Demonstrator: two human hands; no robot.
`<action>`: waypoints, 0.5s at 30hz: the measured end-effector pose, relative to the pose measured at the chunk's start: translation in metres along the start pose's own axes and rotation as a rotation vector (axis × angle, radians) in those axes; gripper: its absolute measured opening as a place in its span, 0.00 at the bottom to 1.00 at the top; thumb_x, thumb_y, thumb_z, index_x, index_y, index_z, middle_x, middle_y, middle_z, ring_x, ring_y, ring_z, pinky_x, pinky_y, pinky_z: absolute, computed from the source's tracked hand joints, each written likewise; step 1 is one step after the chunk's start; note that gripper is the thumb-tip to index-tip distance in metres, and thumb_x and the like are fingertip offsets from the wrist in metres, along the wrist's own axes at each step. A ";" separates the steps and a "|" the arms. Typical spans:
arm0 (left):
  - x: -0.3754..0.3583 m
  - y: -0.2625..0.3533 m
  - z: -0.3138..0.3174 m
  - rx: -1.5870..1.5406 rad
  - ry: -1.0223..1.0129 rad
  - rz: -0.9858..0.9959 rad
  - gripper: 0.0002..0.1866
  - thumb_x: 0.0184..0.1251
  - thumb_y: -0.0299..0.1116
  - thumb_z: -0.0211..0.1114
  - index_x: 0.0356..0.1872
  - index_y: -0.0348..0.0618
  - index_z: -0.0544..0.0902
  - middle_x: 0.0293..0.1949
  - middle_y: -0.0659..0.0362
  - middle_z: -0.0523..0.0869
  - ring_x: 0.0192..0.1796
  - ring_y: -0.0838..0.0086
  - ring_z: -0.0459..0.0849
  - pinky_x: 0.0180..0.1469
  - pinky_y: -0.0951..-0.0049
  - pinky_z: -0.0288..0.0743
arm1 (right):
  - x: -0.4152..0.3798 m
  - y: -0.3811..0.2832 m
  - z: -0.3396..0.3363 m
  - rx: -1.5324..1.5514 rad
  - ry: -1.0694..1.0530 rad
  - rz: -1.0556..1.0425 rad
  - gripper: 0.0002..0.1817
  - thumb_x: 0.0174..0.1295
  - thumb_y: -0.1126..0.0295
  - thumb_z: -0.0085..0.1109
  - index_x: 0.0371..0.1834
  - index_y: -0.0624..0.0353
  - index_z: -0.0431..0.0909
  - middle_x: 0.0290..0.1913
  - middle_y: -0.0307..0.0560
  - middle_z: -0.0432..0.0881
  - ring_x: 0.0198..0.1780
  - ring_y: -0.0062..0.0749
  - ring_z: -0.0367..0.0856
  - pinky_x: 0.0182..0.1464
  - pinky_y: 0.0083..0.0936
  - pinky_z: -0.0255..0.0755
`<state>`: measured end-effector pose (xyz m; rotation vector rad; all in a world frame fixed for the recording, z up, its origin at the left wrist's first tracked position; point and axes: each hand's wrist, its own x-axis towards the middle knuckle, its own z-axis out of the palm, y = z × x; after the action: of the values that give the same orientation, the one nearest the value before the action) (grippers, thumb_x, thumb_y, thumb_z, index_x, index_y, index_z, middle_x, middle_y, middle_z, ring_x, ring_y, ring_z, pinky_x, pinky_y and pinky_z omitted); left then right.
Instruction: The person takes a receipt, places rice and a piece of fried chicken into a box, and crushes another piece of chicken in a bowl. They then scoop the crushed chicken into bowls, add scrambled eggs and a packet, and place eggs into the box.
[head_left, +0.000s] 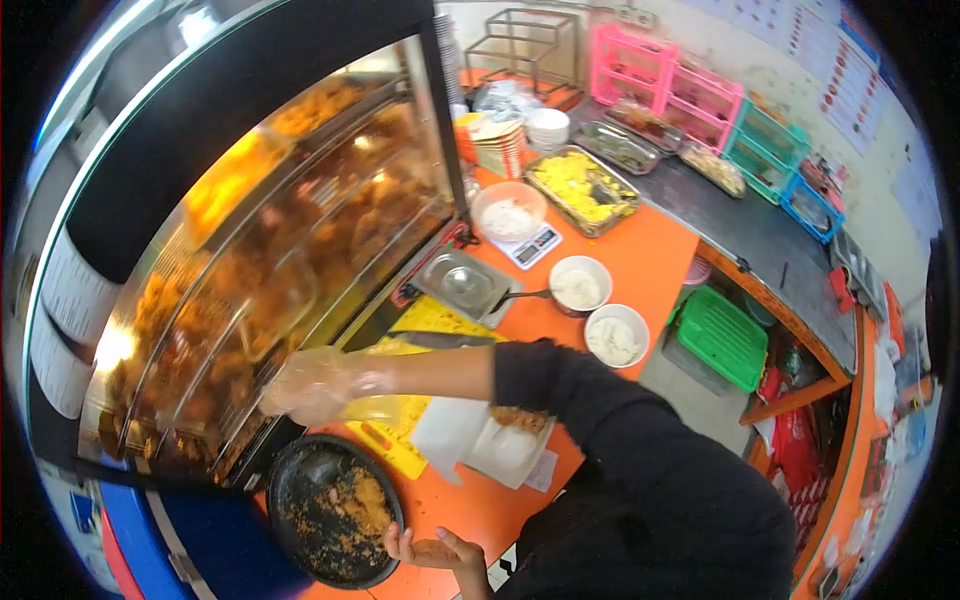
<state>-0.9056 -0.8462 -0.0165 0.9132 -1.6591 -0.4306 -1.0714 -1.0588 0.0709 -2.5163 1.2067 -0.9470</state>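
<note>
My right hand, in a clear plastic glove, reaches across to the lower edge of the glass display case, which holds trays of fried food. Its fingers are blurred, so whether they grip anything does not show. My left hand, bare, has its fingers apart beside the rim of a round black pan with orange-brown crumbs in it. An open white paper box holds a mound of white rice and some brown food. Behind my right forearm, a knife lies on a yellow cutting board.
On the orange counter stand a steel container, two white bowls, a scale carrying a pink bowl, and a tray of yellow food. Pink racks and a green lidded box are to the right.
</note>
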 end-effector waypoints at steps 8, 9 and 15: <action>-0.007 0.022 0.071 -0.030 -0.217 0.120 0.14 0.64 0.36 0.52 0.44 0.40 0.63 0.53 0.47 0.61 0.60 0.55 0.58 0.63 0.52 0.47 | -0.317 0.064 -0.207 -0.520 0.073 0.077 0.07 0.60 0.68 0.48 0.37 0.56 0.74 0.36 0.42 0.76 0.44 0.32 0.76 0.46 0.25 0.70; -0.004 0.034 0.086 -0.026 -0.238 0.145 0.13 0.64 0.36 0.52 0.44 0.40 0.63 0.53 0.46 0.61 0.61 0.55 0.58 0.63 0.52 0.47 | -0.374 0.106 -0.230 -0.587 -0.117 0.313 0.07 0.59 0.68 0.47 0.36 0.56 0.74 0.35 0.42 0.77 0.42 0.33 0.77 0.44 0.28 0.71; 0.020 0.115 0.227 0.248 0.011 0.413 0.08 0.70 0.33 0.51 0.40 0.38 0.70 0.47 0.49 0.67 0.41 0.64 0.68 0.43 0.61 0.62 | -0.507 0.271 -0.362 -0.869 -0.061 0.990 0.09 0.51 0.67 0.50 0.30 0.57 0.79 0.34 0.48 0.81 0.36 0.40 0.80 0.37 0.35 0.74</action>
<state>-1.1591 -0.8292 0.0098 0.7192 -1.8612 0.0627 -1.7028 -0.8177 0.0014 -1.7989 2.8343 -0.0664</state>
